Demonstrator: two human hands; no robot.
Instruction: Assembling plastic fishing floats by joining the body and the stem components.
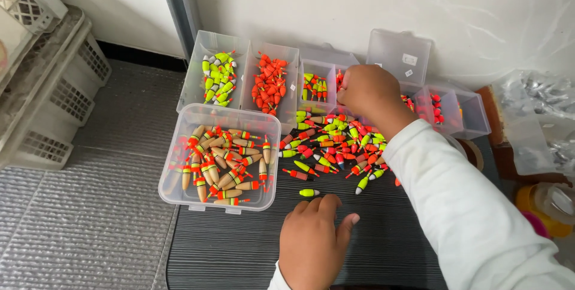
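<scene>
Person's sitting at a dark ribbed desk (239, 248) sorting fishing floats. Left hand (314, 239) rests flat on the desk near the bottom, fingers loosely spread, grip slack and holding nothing. A lone yellow float (309, 192) lies just past its fingertips, not touching.

Right hand (366, 92) reaches over the loose pile (335, 143) of red, yellow and green floats in the middle of the desk, fingers curled down at the small clear boxes (320, 80) at the back. Grip looks narrow, but I can't tell if it's pinching a float since the fingers hide it.

A big tub (220, 157) of wooden floats sits left of the pile. Behind it is a tray of yellow-green ones (217, 77) and one of orange ones (269, 83). More small boxes (446, 107) to the right, white crates (54, 86) off on the left.
</scene>
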